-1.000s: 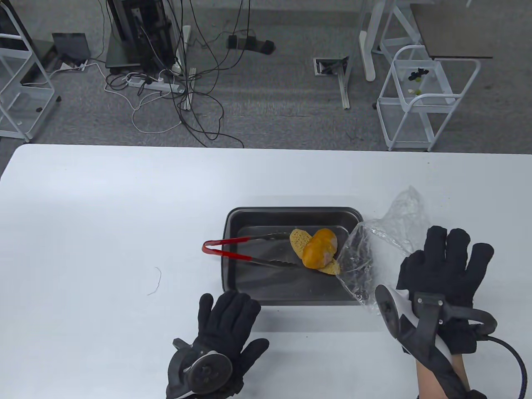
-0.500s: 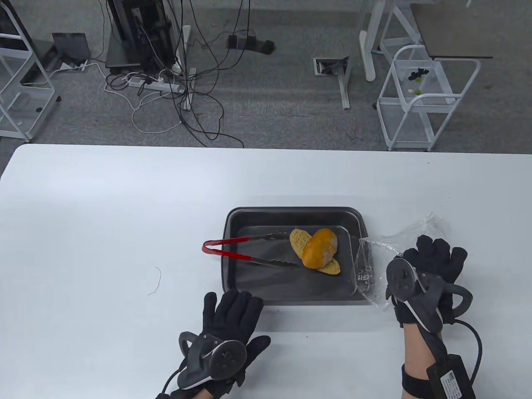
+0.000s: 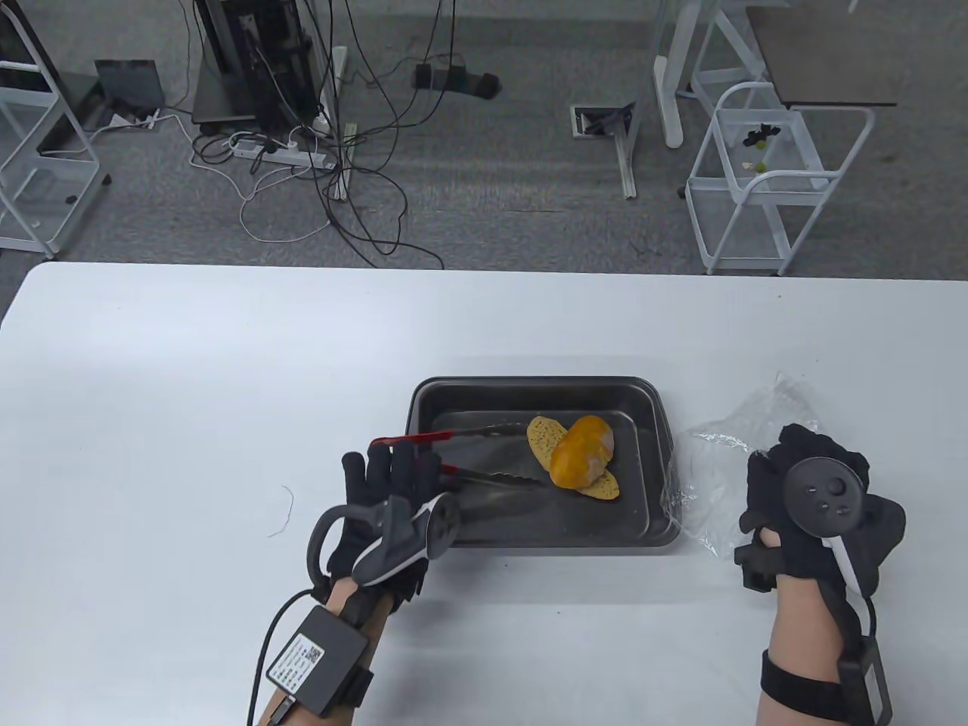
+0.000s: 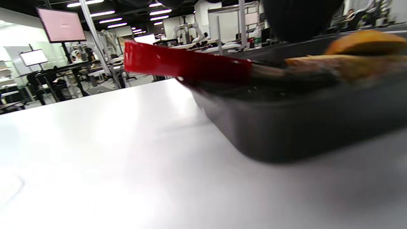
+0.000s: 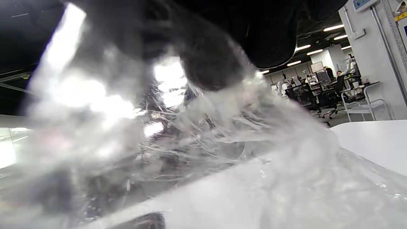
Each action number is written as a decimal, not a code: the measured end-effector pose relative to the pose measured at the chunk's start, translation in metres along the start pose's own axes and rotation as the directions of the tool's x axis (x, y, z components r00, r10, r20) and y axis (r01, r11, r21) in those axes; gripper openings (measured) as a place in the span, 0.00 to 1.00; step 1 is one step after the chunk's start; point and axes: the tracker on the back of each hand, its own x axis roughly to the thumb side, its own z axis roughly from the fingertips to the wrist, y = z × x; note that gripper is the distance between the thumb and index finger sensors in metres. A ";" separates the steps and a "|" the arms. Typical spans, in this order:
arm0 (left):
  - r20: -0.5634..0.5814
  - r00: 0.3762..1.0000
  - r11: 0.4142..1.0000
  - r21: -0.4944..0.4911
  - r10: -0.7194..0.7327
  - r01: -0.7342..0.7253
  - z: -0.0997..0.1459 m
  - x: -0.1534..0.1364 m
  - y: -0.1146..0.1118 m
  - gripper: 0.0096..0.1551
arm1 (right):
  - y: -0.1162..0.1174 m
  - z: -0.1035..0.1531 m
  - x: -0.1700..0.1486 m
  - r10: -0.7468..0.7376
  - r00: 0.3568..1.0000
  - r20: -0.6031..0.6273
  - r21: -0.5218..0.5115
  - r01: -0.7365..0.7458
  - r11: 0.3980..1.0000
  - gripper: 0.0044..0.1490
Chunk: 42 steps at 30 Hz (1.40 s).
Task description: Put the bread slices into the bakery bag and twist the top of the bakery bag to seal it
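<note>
— Where's the bread?
— Bread lies in the tray, near the tabletop's front edge.
— Hands?
— Left hand, fingers straight, over the tongs; right hand clutches the bag.

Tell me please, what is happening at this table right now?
A person in black sensor gloves is preparing to bag bread. The right hand holds the crumpled clear plastic bag on the white table, beside the dark metal baking tray. The left hand reaches over the red-handled metal tongs lying in the tray; whether it grips them is unclear. The yellow-orange bread slices sit in the tray, not yet bagged.
</note>
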 end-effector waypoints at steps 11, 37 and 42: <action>0.006 0.994 0.926 -0.363 -0.109 0.104 -0.084 0.011 -0.005 0.67 | -0.003 0.000 -0.001 -0.022 1.000 -0.002 -0.003 0.022 1.000 0.26; 0.095 0.988 0.992 0.048 -0.123 0.119 0.015 -0.002 0.017 0.52 | 0.003 -0.005 -0.013 -0.077 0.997 -0.025 0.021 0.078 0.997 0.27; 0.092 0.990 0.992 -0.082 0.106 -0.099 0.027 0.016 0.030 0.52 | 0.001 -0.006 -0.021 -0.113 0.993 -0.046 0.020 0.114 0.993 0.26</action>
